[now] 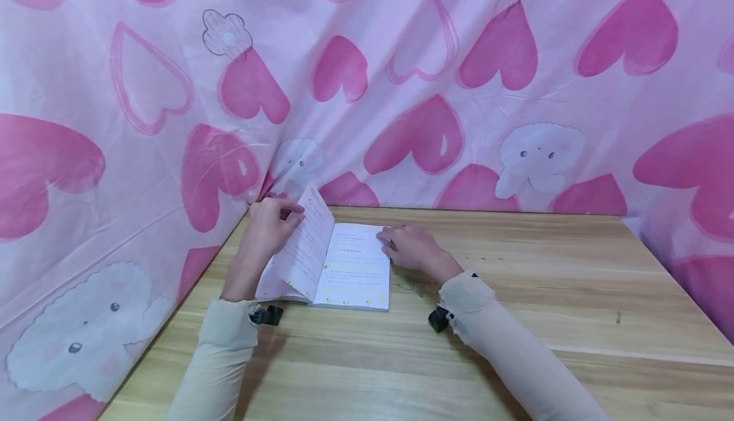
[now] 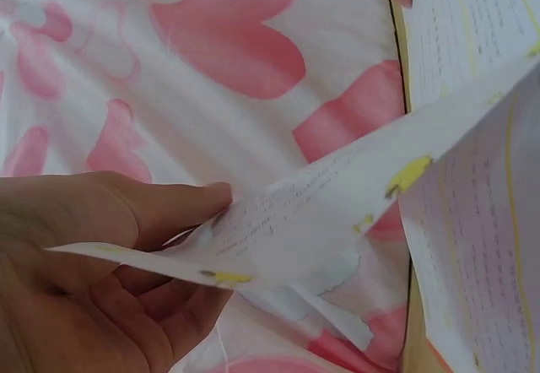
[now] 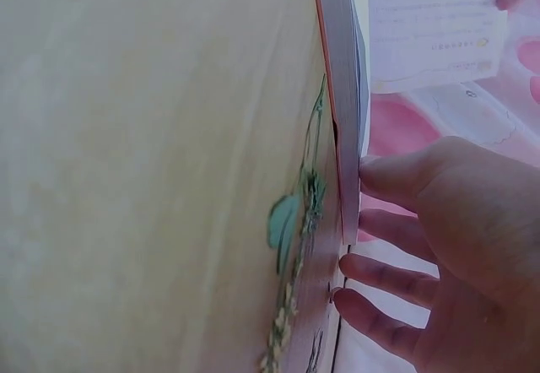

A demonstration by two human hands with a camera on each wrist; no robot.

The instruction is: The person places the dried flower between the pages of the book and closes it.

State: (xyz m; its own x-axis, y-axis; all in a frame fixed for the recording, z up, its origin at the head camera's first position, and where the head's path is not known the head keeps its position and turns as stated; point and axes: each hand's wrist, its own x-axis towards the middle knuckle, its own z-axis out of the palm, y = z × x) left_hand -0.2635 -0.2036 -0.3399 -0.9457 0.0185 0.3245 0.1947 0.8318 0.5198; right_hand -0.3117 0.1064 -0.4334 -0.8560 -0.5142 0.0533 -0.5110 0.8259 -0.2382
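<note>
Mostly, the book [image 1: 357, 281] looks too blurry to read; the left hand [image 1: 266, 227] pinches its page [image 1: 306, 242], the right hand [image 1: 414, 247] loosely touches its edge, and table [image 1: 573, 268] stretches beyond.

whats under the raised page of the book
Another printed page with a yellow line shows under the raised page that the left hand pinches. The raised page hides part of it, so the print there cannot be seen.

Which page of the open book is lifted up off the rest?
The leaf pinched in the left hand: it is raised at a tilt, while the page nearest the right hand lies flat.
</note>
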